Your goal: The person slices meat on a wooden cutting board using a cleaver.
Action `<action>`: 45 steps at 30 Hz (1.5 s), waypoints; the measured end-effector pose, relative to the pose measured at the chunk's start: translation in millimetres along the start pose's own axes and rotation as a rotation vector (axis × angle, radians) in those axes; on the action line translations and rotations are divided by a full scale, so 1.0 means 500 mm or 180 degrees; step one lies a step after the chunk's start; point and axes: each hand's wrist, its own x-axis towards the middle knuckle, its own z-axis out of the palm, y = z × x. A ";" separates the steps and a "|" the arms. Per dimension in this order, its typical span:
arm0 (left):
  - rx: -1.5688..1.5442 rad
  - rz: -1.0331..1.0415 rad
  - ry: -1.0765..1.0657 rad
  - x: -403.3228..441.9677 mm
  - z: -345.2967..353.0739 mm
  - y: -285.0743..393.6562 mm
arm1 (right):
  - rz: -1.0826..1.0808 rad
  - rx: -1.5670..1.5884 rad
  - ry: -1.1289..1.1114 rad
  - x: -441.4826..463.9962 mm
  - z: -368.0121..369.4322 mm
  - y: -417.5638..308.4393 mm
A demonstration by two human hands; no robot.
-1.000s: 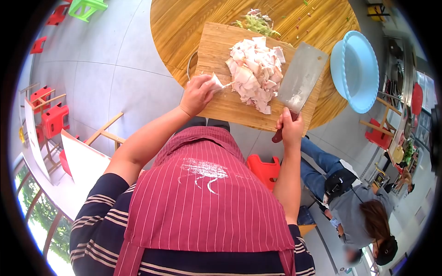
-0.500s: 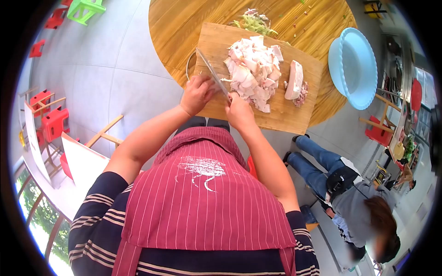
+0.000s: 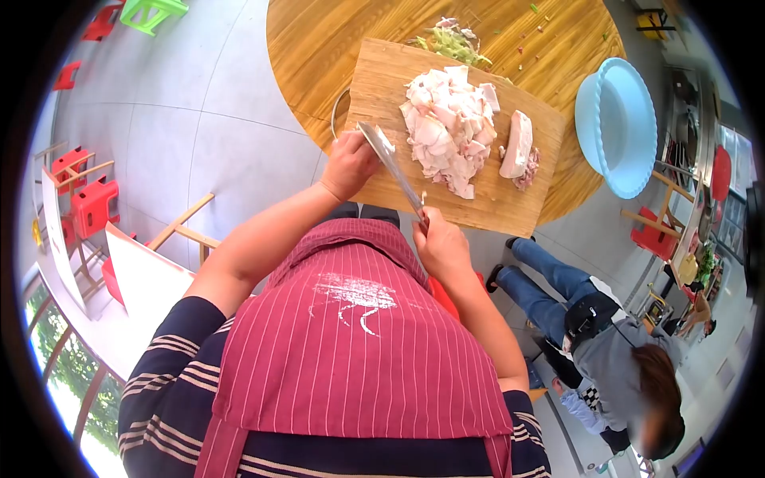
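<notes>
My right hand (image 3: 443, 243) is closed round the handle of a cleaver (image 3: 392, 167), whose blade slants up and left to my left hand. At the cutting board's left edge, my left hand (image 3: 351, 166) has its fingers curled against a piece of pale meat, mostly hidden behind the blade. A heap of sliced pale meat (image 3: 450, 127) lies in the middle of the wooden cutting board (image 3: 494, 209). To its right rests a thick pale strip of meat (image 3: 518, 143), with reddish scraps (image 3: 528, 171) beside it.
The board lies on a round wooden table (image 3: 319, 48). Green and pinkish scraps (image 3: 453, 44) are beyond the board. A light blue basin (image 3: 617, 127) stands at the right. Another person (image 3: 621, 350) is at the lower right, near red stools (image 3: 655, 235).
The cleaver has gone from the board's right side, where it covered the thick strip, to the piece at my left hand. Since half a second ago, my right hand has shifted slightly down and right.
</notes>
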 end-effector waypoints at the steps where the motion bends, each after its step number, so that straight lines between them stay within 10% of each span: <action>1: 0.0053 0.0060 0.0073 0.001 0.003 -0.001 | 0.0069 -0.0115 -0.0075 -0.005 -0.001 0.003; 20: -0.0270 -0.0200 0.0041 0.004 0.013 0.002 | 0.0286 0.0028 -0.0471 0.045 -0.011 0.029; 30: -0.0250 -0.0042 -0.0142 0.017 -0.009 0.002 | -0.0681 0.0024 0.0121 0.272 0.047 -0.045; 33: -0.0267 -0.0101 -0.0123 0.007 -0.010 -0.001 | 0.0065 0.0697 -0.0839 0.254 -0.065 -0.061; 36: -0.0395 -0.0107 -0.0049 0.003 -0.016 0.001 | 0.0249 0.1482 -0.0038 0.227 -0.015 0.061; 45: -0.0247 -0.0228 -0.0129 -0.002 -0.003 -0.002 | -0.0121 0.0000 -0.0205 0.041 -0.013 -0.005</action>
